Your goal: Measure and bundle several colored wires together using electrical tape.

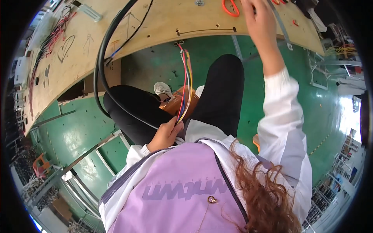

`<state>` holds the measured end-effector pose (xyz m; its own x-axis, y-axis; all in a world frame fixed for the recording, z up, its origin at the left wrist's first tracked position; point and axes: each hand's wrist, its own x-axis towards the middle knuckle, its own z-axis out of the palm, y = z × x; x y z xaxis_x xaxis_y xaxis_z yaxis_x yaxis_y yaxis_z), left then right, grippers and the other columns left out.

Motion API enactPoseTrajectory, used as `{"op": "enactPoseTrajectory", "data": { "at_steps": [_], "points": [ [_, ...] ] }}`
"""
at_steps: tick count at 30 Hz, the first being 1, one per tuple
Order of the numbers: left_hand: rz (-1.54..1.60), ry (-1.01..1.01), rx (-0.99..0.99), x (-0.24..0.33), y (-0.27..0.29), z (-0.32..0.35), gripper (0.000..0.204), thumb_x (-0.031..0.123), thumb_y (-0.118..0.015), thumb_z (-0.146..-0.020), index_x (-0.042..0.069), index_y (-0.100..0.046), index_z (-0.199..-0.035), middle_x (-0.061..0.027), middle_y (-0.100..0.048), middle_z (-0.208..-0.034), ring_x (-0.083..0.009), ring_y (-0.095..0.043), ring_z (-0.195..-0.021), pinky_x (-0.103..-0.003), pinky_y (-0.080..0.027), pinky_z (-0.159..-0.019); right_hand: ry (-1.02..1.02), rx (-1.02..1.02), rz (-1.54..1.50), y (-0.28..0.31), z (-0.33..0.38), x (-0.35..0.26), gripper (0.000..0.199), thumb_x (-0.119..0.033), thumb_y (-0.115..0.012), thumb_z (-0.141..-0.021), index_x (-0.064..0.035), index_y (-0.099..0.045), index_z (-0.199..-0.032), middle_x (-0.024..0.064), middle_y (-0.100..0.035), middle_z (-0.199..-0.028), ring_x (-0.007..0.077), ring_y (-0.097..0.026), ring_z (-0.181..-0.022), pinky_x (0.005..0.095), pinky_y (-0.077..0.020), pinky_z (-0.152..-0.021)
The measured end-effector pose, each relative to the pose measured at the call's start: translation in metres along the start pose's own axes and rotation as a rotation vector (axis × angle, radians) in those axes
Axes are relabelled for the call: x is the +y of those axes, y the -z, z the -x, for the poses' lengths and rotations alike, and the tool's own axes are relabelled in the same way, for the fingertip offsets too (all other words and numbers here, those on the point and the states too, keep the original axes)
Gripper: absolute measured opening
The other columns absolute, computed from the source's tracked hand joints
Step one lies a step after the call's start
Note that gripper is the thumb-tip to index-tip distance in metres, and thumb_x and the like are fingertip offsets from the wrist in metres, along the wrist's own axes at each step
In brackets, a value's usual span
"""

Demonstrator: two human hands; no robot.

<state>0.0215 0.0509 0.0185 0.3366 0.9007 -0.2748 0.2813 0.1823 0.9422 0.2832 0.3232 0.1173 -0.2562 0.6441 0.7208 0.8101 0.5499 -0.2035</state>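
Observation:
My left hand is closed around a thick black cable in front of my lap. From that fist, several thin wires in red, yellow, white and blue rise toward the bench edge. Small ring terminals show at their upper ends. My right hand reaches over the wooden bench at the top. Its fingertips run out of the picture, so whether it grips anything is hidden. Just left of it lies a looped orange handle, and a grey strip is close on its right.
Red and dark wires lie along the bench's left side, near a white block-like part. Under the bench are a cardboard box and an orange stool-like seat between my legs. Metal frames stand on the green floor at left.

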Motion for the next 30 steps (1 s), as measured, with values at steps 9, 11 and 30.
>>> {"op": "enactPoseTrajectory", "data": {
  "at_steps": [9,11,30],
  "points": [
    [0.111,0.071,0.066,0.023,0.0,0.001,0.013,0.014,-0.043,-0.093,0.002,-0.046,-0.091,-0.0115,-0.05,-0.071,-0.0225,-0.049,-0.062,-0.028,-0.042,-0.063,0.271,0.405,0.185,-0.009,-0.029,-0.023,0.023,-0.025,-0.046,-0.088,-0.0041,-0.052,-0.094,0.0234,-0.053,-0.099,0.0392,-0.05,-0.094,0.0471,-0.0398,-0.078],
    [0.081,0.013,0.136,0.016,-0.003,0.003,0.014,0.015,-0.043,-0.093,0.002,-0.046,-0.092,-0.0145,-0.054,-0.071,-0.0291,-0.054,-0.063,-0.031,-0.043,-0.06,0.244,0.394,-0.08,-0.028,0.019,-0.026,0.015,-0.014,-0.049,-0.09,-0.0025,-0.055,-0.082,0.0057,-0.052,-0.066,0.0191,-0.05,-0.061,0.0308,-0.0403,-0.057],
    [-0.053,0.303,0.204,-0.016,0.018,0.041,0.025,0.012,-0.054,-0.086,-0.001,-0.044,-0.105,-0.0195,-0.054,-0.088,-0.0321,-0.055,-0.082,-0.033,-0.044,-0.072,-1.249,-0.746,-1.603,-0.023,0.179,-0.171,0.025,-0.024,-0.053,-0.09,0.0002,-0.06,-0.093,0.0053,-0.059,-0.074,0.0103,-0.055,-0.06,0.0211,-0.0456,-0.058]
  ]
}}
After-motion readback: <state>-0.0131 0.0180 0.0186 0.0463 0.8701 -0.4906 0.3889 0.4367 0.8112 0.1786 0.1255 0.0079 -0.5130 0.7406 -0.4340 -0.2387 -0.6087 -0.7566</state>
